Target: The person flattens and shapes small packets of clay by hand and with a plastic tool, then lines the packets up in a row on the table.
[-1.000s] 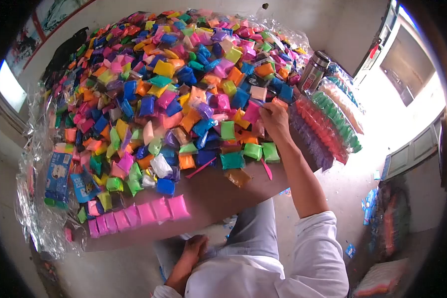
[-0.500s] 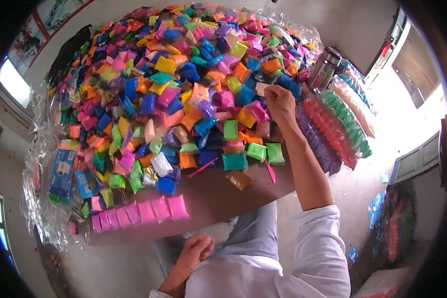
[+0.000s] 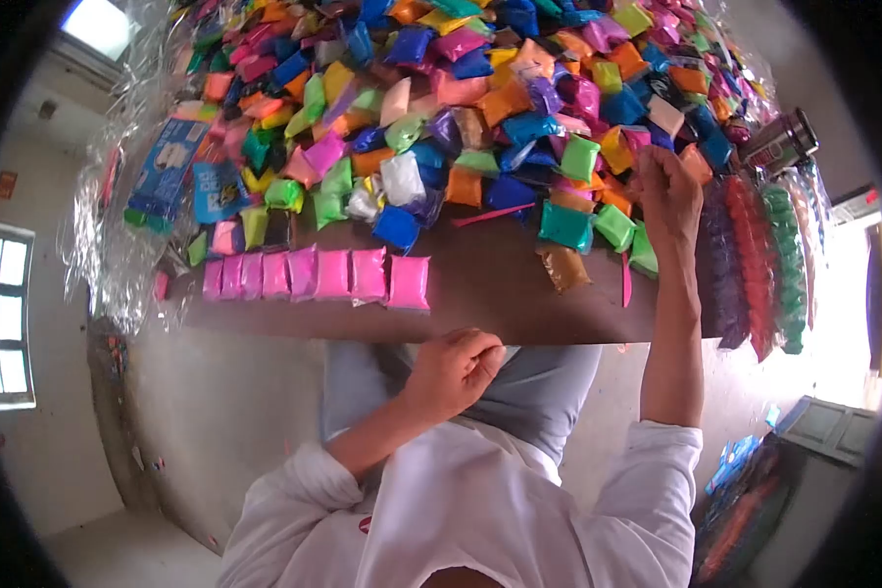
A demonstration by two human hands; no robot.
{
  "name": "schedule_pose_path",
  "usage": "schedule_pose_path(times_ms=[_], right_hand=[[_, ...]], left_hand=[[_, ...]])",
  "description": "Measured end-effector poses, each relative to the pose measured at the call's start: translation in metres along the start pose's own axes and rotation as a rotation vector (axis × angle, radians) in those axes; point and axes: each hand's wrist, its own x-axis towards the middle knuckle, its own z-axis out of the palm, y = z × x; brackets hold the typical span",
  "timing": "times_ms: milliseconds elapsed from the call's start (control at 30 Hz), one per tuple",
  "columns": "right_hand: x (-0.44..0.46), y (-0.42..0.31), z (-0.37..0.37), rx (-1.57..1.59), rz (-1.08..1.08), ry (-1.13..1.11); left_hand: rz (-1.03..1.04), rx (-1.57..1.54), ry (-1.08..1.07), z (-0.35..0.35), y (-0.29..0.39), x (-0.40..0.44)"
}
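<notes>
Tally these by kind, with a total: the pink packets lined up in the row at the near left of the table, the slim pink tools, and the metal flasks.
Pink packets in the row: 8
Slim pink tools: 2
Metal flask: 1
Total: 11

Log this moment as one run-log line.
Right hand: at packet pile, grip unclear | Left hand: curled, by table edge | Pink packets: row, front left | Flask: right of pile
</notes>
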Motion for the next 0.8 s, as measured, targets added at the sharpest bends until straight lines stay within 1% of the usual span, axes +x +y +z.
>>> schedule_pose_path(times_ms=[67,100,167,200,233,267,300,367,500,567,600,733,800], right_hand=[[-0.008,0.012,0.010,0.039,-0.187,0.052],[-0.012,0.013,0.012,0.036,-0.188,0.049],[-0.018,0.007,0.014,-0.026,-0.263,0.053],[-0.019,0.006,0.013,-0.021,-0.226,0.015],[-0.019,0.004,0.013,-0.020,-0.234,0.004],[-0.018,0.003,0.010,-0.140,-0.278,0.009],[-0.015,0.007,0.013,-0.063,-0.295,0.040],[-0.011,0.001,0.006,-0.039,-0.291,0.046],[0.026,-0.001,0.000,-0.090,-0.324,0.139],[0.056,0.002,-0.001,-0.121,-0.209,0.136],[0.070,0.002,0.001,-0.143,-0.248,0.176],[0.130,0.004,0.019,-0.190,-0.266,0.195],[0.157,0.004,0.030,-0.290,-0.288,0.272]], left_hand=[[0.111,0.141,0.004,0.004,-0.004,0.001],[0.110,0.138,0.006,0.005,-0.008,0.002],[0.314,0.271,0.137,0.006,-0.018,0.011],[0.336,0.261,0.130,0.007,-0.020,0.014],[0.341,0.338,0.122,0.006,-0.022,0.018],[0.362,0.417,0.119,0.005,-0.023,0.026],[0.374,0.436,0.116,0.006,-0.024,0.032],[0.374,0.534,0.136,0.011,-0.023,0.036],[0.407,0.566,0.144,0.014,-0.025,0.035],[0.427,0.574,0.180,0.016,-0.027,0.035],[0.411,0.578,0.175,0.015,-0.023,0.035],[0.398,0.642,0.163,0.015,-0.024,0.034],[0.399,0.603,0.217,0.019,-0.027,0.036]])
